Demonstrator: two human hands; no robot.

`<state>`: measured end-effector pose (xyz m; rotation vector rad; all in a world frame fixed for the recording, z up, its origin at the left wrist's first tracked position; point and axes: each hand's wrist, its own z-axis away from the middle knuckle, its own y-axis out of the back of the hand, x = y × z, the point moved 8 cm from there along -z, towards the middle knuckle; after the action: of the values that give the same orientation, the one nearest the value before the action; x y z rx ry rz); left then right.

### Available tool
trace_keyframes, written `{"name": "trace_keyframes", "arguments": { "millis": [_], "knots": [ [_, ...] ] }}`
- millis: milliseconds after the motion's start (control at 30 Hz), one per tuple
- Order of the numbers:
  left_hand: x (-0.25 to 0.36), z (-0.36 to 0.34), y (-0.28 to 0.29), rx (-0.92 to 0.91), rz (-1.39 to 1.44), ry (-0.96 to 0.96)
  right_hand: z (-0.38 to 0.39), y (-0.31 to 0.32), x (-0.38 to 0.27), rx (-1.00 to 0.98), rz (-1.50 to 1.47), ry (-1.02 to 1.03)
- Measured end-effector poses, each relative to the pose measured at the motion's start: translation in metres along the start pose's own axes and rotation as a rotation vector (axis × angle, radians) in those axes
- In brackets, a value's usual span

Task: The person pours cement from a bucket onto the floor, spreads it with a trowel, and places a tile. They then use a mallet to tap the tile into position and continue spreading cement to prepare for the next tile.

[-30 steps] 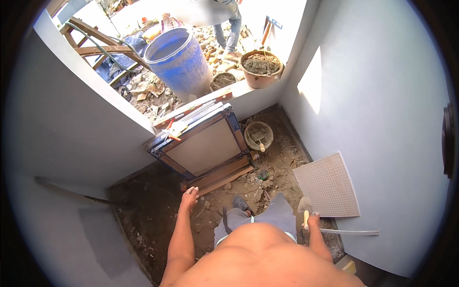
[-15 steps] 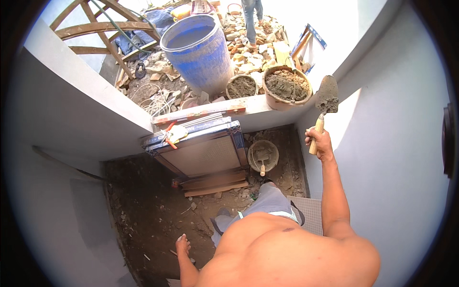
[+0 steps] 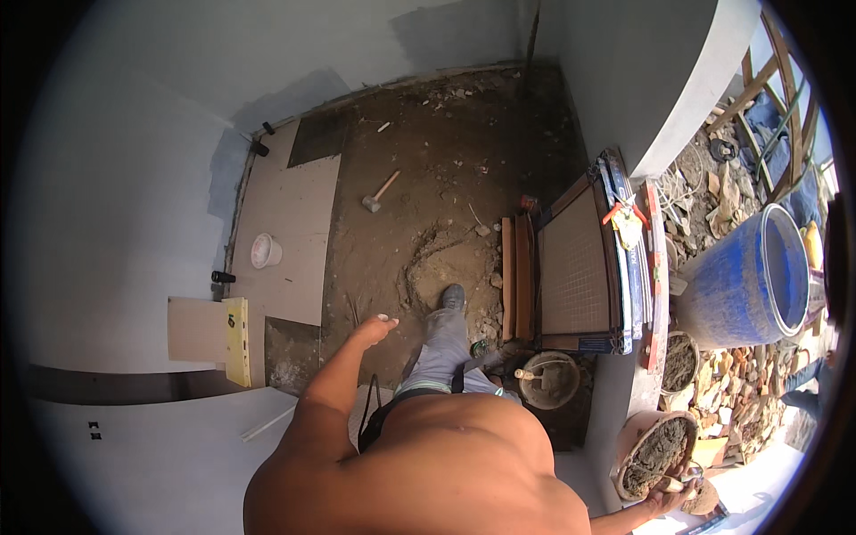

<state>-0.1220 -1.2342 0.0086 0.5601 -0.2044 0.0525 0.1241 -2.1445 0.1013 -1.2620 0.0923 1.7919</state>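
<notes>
At the lower right my right hand (image 3: 664,499) is closed round the handle of a trowel (image 3: 702,497), whose blade carries grey mortar. It is beside a bucket (image 3: 621,446) of mortar standing on the ledge. My left hand (image 3: 374,330) is held out over the dirt floor with its fingers drawn together. Something pale shows at its fingertips, too small to name. On the floor near my leg, a second trowel (image 3: 528,375) lies in a round basin (image 3: 571,392).
Boxed tiles (image 3: 575,267) lean against the ledge. A mallet (image 3: 373,203) lies on the dirt. Laid tiles (image 3: 290,223) along the left wall bear a small white tub (image 3: 266,251) and a yellow level (image 3: 237,341). Outside are a blue drum (image 3: 731,285), rubble (image 3: 731,383) and another person's leg (image 3: 802,379).
My view has swung left, bringing the laid tiles and mallet into sight. My right hand has gone from beside the wall to the mortar bucket, still with the trowel.
</notes>
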Motion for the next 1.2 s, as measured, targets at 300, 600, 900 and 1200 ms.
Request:
{"name": "trace_keyframes", "arguments": {
  "millis": [300,600,900,1200],
  "knots": [
    [-0.012,0.05,-0.064,-0.124,0.053,0.105,-0.013,0.03,-0.017,-0.051,0.034,-0.029],
    [0.038,0.029,-0.035,-0.165,-0.009,0.003,0.058,-0.048,-0.006,0.043,0.046,-0.059],
    [0.1,-0.04,-0.012,-0.157,-0.065,-0.249,0.123,-0.065,0.02,0.413,0.228,-0.06],
    [-0.042,-0.105,0.074,-0.048,0.112,0.09,0.194,-0.199,0.05,0.155,0.347,-0.195]
  ]
}}
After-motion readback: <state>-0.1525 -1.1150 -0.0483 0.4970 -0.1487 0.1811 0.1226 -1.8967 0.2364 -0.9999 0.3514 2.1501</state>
